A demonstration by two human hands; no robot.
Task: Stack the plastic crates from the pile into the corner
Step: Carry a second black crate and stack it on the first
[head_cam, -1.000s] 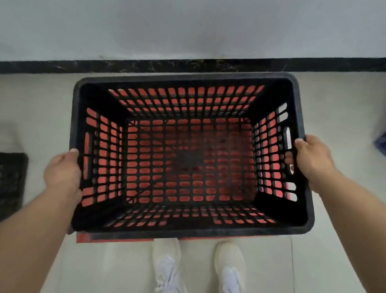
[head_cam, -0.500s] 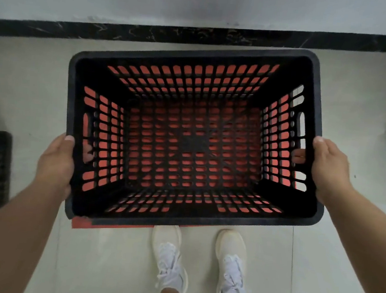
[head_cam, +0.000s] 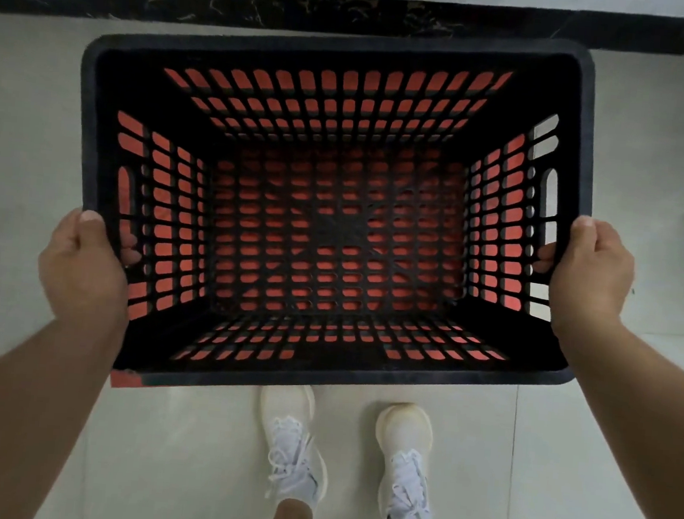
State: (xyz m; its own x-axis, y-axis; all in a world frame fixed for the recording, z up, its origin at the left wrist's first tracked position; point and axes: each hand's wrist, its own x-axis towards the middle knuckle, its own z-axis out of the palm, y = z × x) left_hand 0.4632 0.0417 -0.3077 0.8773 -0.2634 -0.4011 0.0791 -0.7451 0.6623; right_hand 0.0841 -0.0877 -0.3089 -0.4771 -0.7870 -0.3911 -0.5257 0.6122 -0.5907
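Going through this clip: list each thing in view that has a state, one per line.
black crate: empty, held by both short sides, over a red crate
red crate: beneath, showing through the slots
left hand: gripping the left rim
right hand: gripping the right rim

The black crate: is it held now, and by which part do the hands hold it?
Yes. Both hands hold the black crate by its short side walls: left hand, right hand.

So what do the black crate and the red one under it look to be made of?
Black crate: looks like matte moulded plastic, judging by its uniform slotted walls and rounded rim. Red crate: probably the same plastic, though only a corner and colour through the slots show.
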